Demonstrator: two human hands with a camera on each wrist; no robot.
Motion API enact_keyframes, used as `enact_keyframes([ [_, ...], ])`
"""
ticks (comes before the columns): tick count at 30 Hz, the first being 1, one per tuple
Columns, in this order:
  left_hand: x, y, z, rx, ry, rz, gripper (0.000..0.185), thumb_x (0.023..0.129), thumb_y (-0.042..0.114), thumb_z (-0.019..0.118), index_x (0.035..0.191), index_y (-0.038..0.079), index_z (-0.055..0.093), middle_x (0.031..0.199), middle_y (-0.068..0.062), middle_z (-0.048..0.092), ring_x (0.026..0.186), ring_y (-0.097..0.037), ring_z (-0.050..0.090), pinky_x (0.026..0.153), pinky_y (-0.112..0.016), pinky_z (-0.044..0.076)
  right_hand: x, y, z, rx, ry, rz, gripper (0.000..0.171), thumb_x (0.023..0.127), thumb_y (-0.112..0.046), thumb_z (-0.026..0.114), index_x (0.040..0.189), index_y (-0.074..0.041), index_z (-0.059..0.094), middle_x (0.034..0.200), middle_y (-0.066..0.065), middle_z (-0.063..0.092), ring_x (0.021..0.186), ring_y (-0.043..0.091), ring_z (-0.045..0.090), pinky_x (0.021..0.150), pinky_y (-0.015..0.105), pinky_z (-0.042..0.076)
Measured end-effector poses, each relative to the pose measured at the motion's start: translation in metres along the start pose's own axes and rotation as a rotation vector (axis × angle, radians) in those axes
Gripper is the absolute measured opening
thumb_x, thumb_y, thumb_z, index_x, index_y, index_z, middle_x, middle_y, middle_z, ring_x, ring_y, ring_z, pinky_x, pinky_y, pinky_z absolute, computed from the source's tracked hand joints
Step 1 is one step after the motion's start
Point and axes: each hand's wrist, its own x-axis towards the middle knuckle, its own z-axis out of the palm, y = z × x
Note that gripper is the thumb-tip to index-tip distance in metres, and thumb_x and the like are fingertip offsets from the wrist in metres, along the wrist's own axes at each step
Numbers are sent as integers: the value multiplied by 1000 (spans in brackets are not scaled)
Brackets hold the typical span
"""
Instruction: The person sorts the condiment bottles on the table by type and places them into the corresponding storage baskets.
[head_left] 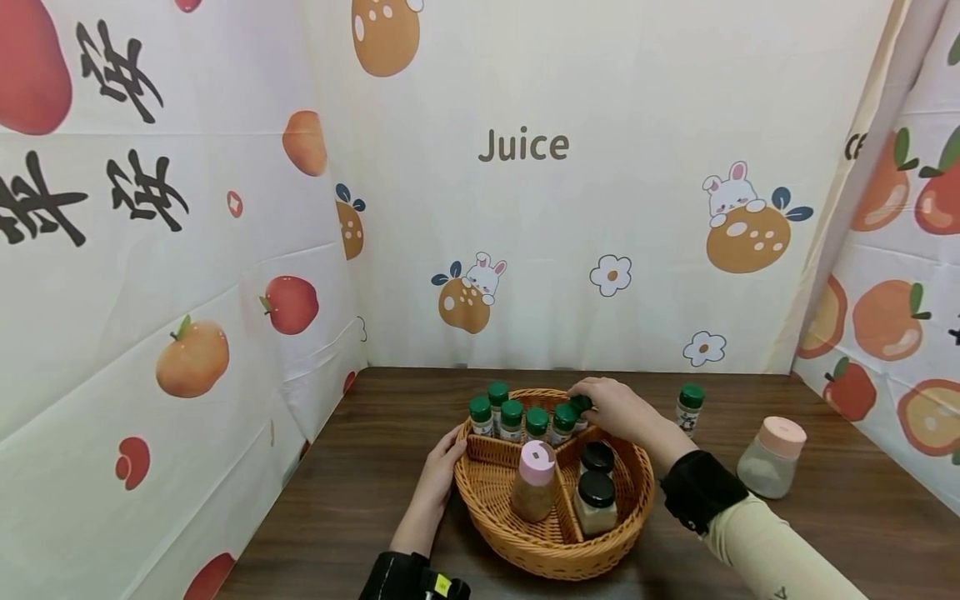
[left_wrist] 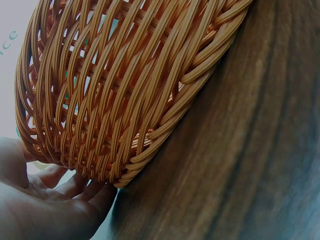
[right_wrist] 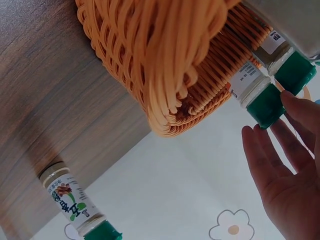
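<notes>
A round divided wicker basket [head_left: 525, 558] stands on the table. My left hand [head_left: 438, 467] grips its left side, thumb near the rim and fingers against the outer weave, as the left wrist view shows the hand [left_wrist: 55, 200]. My right hand [head_left: 618, 408] reaches over the back right rim and pinches the green cap of a spice bottle [right_wrist: 250, 85] between thumb and fingers. Beside it in the back compartment stand several green-capped spice bottles [head_left: 512, 421]. The front left section holds a pink-capped bottle [head_left: 534, 487]; two black-capped jars [head_left: 596, 508] sit in the right section.
Right of the basket, another green-capped spice bottle [head_left: 688, 408] stands on the table. Further right is a jar with a pale pink lid [head_left: 772, 458]. Printed cloth [head_left: 525, 250] hangs behind and along both sides of the dark wooden table [head_left: 337, 500].
</notes>
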Motion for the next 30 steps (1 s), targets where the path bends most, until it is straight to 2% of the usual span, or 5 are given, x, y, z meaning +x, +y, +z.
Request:
enact_keyframes([
  [13,-1,1,1,1,-1,16,52,108,24,41,153,-2,34,159,-29,29,146,-46,31,119,-55,32,-9,8,-6,17,16,21,30,90,-2,67,120,-6,68,121,14,69,114,34,64,93,52,54],
  [20,-2,2,0,2,8,-6,52,107,24,41,153,0,35,159,-28,29,146,-45,31,119,-54,32,-19,16,-13,64,19,103,28,93,-11,68,121,-8,69,122,13,68,117,35,62,96,52,53],
  [25,-1,2,0,9,12,-13,52,107,24,41,153,1,35,159,-28,29,147,-45,29,120,-55,30,-27,26,-17,47,16,136,29,93,-11,69,121,-8,68,123,15,67,119,38,61,98,54,51],
  [30,-1,2,0,9,15,-15,52,107,24,42,153,1,35,159,-27,29,147,-45,30,119,-55,31,-34,38,-19,14,32,142,32,91,-13,72,121,-6,68,123,17,67,116,39,62,94,54,53],
])
